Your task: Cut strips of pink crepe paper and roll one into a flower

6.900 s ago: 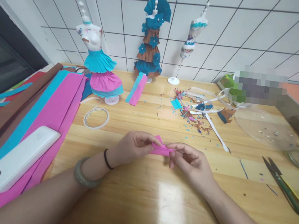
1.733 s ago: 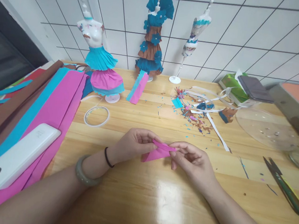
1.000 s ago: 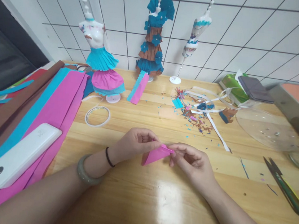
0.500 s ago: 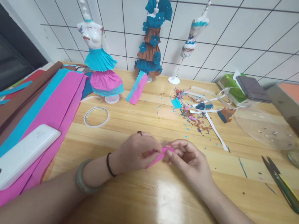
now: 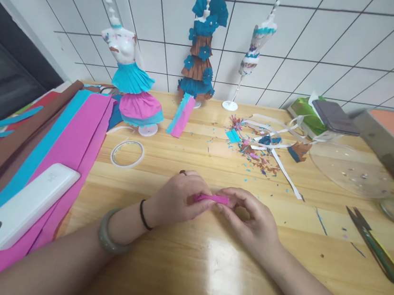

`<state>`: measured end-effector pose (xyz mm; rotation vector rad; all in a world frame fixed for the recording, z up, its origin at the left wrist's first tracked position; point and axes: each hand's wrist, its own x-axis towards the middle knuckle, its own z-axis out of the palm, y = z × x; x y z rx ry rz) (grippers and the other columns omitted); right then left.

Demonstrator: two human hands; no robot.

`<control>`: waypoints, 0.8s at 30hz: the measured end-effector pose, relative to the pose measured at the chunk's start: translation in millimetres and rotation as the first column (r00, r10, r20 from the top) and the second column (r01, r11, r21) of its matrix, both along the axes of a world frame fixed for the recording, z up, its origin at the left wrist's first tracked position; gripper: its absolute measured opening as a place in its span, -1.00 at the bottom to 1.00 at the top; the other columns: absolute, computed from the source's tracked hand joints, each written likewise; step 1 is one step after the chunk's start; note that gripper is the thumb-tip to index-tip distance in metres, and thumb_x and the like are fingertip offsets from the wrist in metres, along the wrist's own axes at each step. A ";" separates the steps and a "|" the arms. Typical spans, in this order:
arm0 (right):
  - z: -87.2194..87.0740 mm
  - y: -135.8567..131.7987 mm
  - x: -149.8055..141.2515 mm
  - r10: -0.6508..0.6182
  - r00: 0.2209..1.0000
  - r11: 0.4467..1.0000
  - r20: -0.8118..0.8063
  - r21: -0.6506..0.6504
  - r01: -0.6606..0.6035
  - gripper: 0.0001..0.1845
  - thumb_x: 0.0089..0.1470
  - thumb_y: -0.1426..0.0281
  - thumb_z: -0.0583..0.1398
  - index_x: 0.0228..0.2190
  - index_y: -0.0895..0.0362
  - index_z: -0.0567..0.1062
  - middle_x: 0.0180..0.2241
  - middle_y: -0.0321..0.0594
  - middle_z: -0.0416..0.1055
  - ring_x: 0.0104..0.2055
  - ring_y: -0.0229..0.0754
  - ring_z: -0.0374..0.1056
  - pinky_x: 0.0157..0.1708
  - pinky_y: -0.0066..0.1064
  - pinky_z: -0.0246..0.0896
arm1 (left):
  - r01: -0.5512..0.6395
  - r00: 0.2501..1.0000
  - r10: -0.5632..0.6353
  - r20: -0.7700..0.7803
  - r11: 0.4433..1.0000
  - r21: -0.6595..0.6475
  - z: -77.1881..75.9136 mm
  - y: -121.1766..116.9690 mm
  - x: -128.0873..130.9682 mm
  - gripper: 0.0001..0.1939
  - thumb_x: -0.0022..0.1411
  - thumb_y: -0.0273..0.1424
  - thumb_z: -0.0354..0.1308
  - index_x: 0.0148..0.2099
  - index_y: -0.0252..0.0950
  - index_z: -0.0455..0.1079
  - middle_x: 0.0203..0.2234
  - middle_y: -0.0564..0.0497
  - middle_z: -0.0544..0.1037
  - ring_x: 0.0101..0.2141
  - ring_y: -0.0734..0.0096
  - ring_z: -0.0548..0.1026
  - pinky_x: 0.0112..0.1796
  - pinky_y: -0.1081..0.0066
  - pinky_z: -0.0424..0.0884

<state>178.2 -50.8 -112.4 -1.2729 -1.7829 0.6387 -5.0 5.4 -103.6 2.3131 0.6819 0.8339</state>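
Observation:
A small folded strip of pink crepe paper (image 5: 211, 198) is pinched between both hands just above the wooden table (image 5: 182, 270). My left hand (image 5: 179, 198) grips its left end with curled fingers; a black hair band and a jade bangle sit on that wrist. My right hand (image 5: 250, 215) pinches the right end with thumb and fingertips. The paper lies flat and narrow, mostly hidden by the fingers.
Sheets of pink, blue and brown crepe paper (image 5: 64, 145) with a white device (image 5: 24, 205) lie left. A tape ring (image 5: 127, 153), three small mannequins (image 5: 128, 67) (image 5: 202, 43) (image 5: 255, 49), paper scraps (image 5: 261, 150), a clear lid (image 5: 350, 168) and scissors (image 5: 375, 246) lie around.
The pink paper, earlier open as a hanging triangle, is now folded into a narrow flat strip. My left hand has turned knuckles-up and closed over its left end.

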 end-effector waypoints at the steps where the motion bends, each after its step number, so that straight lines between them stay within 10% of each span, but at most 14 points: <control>1: -0.9 0.5 0.1 -0.005 1.000 1.000 -0.014 -0.003 0.005 -0.79 0.04 0.40 0.17 -0.21 0.12 0.38 -0.39 -0.18 0.47 -0.46 -0.26 0.35 -0.44 -0.41 0.31 | 0.003 1.000 -0.003 0.005 1.000 0.029 -0.5 0.4 -0.3 -0.86 0.17 -0.42 0.05 -0.35 -0.33 0.41 -0.54 -0.01 0.48 -0.44 0.41 0.40 -0.30 0.36 0.28; 11: -0.8 -0.9 1.8 -0.056 0.998 0.997 -0.040 0.049 0.058 -0.76 0.05 0.42 0.17 -0.18 0.09 0.34 -0.42 -0.23 0.43 -0.47 -0.27 0.34 -0.39 -0.38 0.31 | -0.027 0.999 0.017 0.040 0.962 0.273 -4.9 2.9 -4.2 -0.91 0.17 -0.43 0.11 -0.31 -0.31 0.42 -0.45 -0.01 0.53 -0.40 0.42 0.42 -0.28 0.35 0.26; 24: 2.6 3.6 1.4 0.042 0.997 0.998 -0.064 0.049 -0.038 -0.78 0.05 0.44 0.16 -0.21 0.07 0.47 -0.39 -0.18 0.35 -0.38 -0.23 0.30 -0.43 -0.38 0.26 | -0.018 0.999 0.010 0.034 0.963 0.270 -7.1 4.1 -5.4 -0.86 0.19 -0.38 0.11 -0.27 -0.29 0.46 -0.41 -0.03 0.55 -0.40 0.43 0.42 -0.29 0.35 0.27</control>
